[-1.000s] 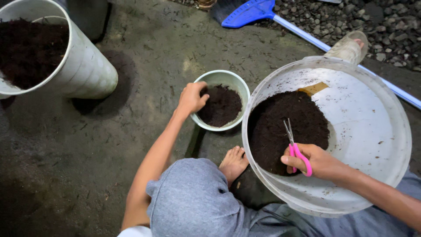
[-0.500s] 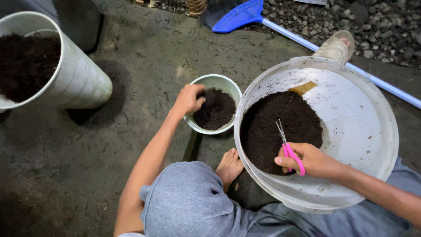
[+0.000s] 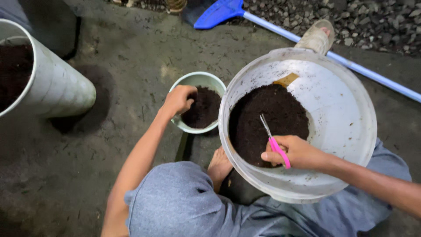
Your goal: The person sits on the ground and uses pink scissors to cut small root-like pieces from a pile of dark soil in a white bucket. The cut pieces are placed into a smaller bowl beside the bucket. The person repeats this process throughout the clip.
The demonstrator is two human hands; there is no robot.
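My left hand (image 3: 179, 99) is closed over the near-left rim of a small pale green pot (image 3: 196, 80) half filled with dark soil. My right hand (image 3: 294, 152) holds pink-handled scissors (image 3: 272, 141), their metal blades pointing up over the dark soil (image 3: 267, 118) inside a large white tilted bucket (image 3: 342, 105). The bucket rests against my legs. A tan flat piece (image 3: 286, 80) pokes out of the soil at the far side of the heap.
A tall white bucket (image 3: 57, 85) of dark soil stands at the left. A blue-headed tool with a pale blue handle (image 3: 280, 31) lies across the back, beside gravel (image 3: 372, 19). My bare foot (image 3: 218, 166) and grey-clad knee (image 3: 175, 202) sit between pot and bucket. A sandalled foot (image 3: 316, 37) shows behind the bucket.
The view has shifted slightly, everything sliding left. My left hand stays on the small pot's rim and my right hand keeps the scissors over the soil.
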